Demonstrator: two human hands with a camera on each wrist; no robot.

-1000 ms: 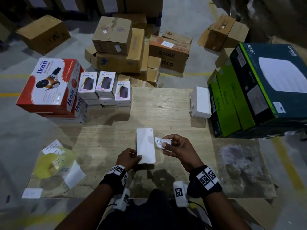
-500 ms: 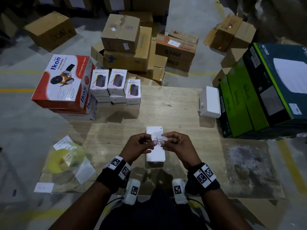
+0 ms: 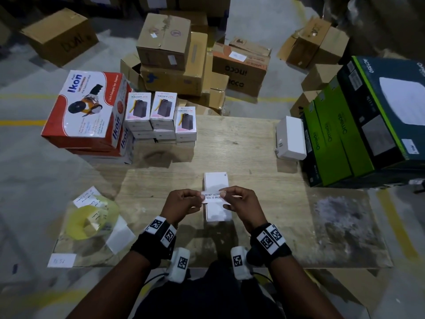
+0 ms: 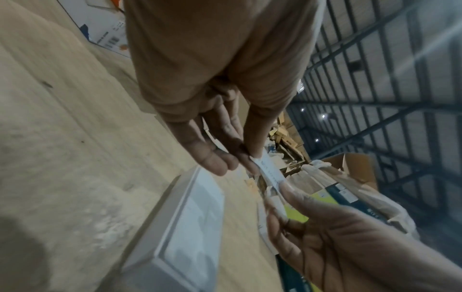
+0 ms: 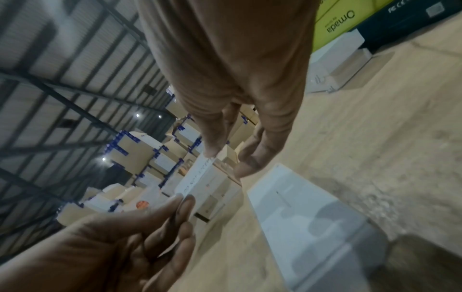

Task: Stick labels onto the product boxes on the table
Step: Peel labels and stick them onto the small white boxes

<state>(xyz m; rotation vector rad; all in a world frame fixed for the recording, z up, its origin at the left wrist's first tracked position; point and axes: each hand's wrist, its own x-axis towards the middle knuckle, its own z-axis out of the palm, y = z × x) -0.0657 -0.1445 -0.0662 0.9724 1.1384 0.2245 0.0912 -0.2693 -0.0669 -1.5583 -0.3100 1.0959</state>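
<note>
A small white label (image 3: pixel 213 195) printed "DO NOT ACCEPT IF SEAL IS BROKEN" is stretched between my two hands. My left hand (image 3: pixel 184 202) pinches its left end and my right hand (image 3: pixel 240 200) pinches its right end. The label hangs just above a flat white product box (image 3: pixel 216 180) that lies on the wooden table (image 3: pixel 253 162) in front of me. In the left wrist view the label (image 4: pixel 268 171) runs from my left fingertips (image 4: pixel 246 158) to the right thumb, above the white box (image 4: pixel 190 227). The right wrist view shows the label (image 5: pixel 197 175) and the box (image 5: pixel 307 215) too.
Red Ikon boxes (image 3: pixel 87 111) and small Halley boxes (image 3: pixel 161 116) stand at the back left. A white box (image 3: pixel 291 138) and green Omada boxes (image 3: pixel 340 134) stand at the right. A yellow label roll (image 3: pixel 89 217) lies at the front left. Cardboard cartons (image 3: pixel 174 54) sit on the floor beyond.
My left hand left the white box's near edge and took the label's left end. Both hands now hold the label flat over the box.
</note>
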